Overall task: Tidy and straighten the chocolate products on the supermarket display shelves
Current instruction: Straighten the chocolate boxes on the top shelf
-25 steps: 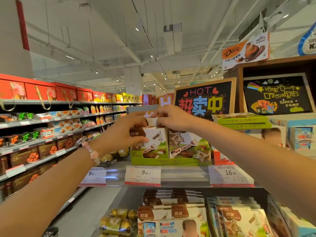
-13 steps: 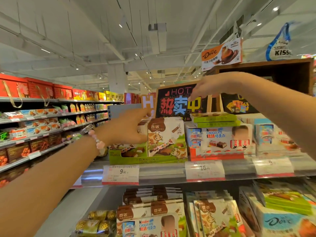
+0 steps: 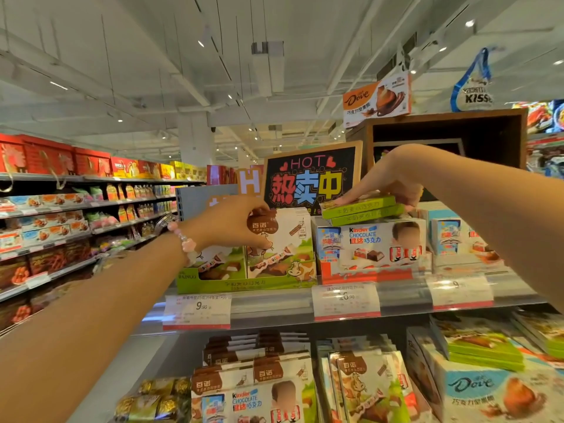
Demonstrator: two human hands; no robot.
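On the top shelf a green display tray (image 3: pixel 244 284) holds upright white chocolate boxes with a cow picture (image 3: pixel 285 245). My left hand (image 3: pixel 232 222) grips the front box by its upper left corner. To the right stands a Kinder Chocolate carton (image 3: pixel 370 242) with two flat green boxes (image 3: pixel 363 210) stacked on top. My right hand (image 3: pixel 387 181) rests on the upper green box, fingers spread over its top and thumb at its right end.
Price tags (image 3: pixel 197 309) line the shelf rail. Behind the boxes stands a black "HOT" sign (image 3: pixel 311 178). The lower shelf holds more cow boxes (image 3: pixel 363 386), Kinder packs, Dove boxes (image 3: pixel 488 389) and gold-wrapped chocolates (image 3: pixel 152 398). An aisle of shelves (image 3: pixel 61 227) runs left.
My right hand came down from in front of the sign onto the green boxes. My left hand closed on the front cow box. The view swung a little to the right.
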